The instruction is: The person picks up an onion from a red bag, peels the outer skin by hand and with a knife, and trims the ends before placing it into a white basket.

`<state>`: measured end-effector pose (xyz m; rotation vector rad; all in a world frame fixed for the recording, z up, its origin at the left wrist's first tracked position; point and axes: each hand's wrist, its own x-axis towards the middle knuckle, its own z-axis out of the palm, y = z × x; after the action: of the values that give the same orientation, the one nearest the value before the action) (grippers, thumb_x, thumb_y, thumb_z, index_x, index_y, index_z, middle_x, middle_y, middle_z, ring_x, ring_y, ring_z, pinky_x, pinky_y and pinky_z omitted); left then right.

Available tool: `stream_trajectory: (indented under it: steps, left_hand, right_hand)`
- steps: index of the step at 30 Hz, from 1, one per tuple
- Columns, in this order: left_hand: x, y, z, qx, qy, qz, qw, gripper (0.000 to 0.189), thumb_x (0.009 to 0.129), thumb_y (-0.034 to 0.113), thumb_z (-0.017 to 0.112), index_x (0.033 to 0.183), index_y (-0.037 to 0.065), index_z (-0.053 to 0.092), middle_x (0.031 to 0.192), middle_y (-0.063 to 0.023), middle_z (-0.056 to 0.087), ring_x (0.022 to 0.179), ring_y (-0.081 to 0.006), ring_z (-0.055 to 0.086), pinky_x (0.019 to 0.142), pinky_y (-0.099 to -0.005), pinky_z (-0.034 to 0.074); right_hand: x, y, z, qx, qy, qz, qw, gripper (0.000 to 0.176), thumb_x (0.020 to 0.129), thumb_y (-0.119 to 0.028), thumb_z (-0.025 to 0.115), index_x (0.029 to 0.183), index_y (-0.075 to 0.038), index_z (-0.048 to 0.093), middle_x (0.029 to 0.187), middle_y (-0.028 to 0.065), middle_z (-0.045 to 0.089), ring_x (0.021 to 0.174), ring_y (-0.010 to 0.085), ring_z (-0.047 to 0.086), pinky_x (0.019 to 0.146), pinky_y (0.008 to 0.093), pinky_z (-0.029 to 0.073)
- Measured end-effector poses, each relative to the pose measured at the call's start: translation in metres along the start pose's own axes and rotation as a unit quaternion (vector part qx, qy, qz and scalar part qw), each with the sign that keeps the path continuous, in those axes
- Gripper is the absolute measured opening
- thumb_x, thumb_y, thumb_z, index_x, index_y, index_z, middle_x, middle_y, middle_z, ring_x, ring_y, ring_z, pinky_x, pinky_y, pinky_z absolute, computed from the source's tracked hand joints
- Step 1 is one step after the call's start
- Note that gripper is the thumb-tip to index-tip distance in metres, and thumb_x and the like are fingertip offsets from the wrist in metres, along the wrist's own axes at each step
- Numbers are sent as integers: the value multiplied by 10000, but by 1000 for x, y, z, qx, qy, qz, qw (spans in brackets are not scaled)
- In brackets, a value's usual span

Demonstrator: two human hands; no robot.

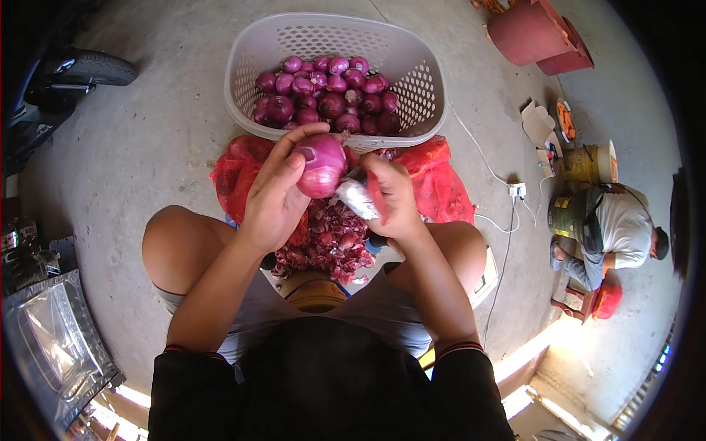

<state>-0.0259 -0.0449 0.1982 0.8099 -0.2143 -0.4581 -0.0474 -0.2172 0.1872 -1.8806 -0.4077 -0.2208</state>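
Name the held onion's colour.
The onion is purple, paler pink below, best seen in the head view.

Concrete floor [176,95]: moderate, fairly even light
Sunlight patches [526,360]: blown out, near right and near left
Held red onion [321,169]: soft highlights
Blade [357,198]: whitish glare, slightly blurred
Black shirt [309,382]: dark, little detail
Edges: fisheye-curved, blackened
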Motion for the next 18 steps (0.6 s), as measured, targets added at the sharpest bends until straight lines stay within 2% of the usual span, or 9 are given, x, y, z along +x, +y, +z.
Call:
stream_trajectory:
  steps: [5,8,18]
  left_hand:
    - [0,1,-1,36,-3,-1,999,542,935,320,464,1342,-10,323,1273,-136,473,1177,-204,469,1006,-350,354]
    - [-1,-1,-3,11,-25,15,1000,448,935,209,507,1315,3,386,1228,-99,490,1122,-154,481,974,-310,377]
    - [-1,-4,-5,60,-30,20,998,455,935,226,517,1312,-2,401,1242,-91,486,1109,-138,479,961,-282,375]
  right_hand:
    - [2,-1,-8,-6,14,-5,1000,286,680,-154,748,791,-31,514,643,85,529,564,241,553,552,311,436]
    - [2,-1,-12,-11,-4,4,1000,284,670,-147,741,780,-29,507,641,87,515,555,266,535,542,322,423]
    - [4,0,-11,4,-35,-4,999,241,671,-140,710,721,-28,502,615,98,484,558,286,513,528,340,398]
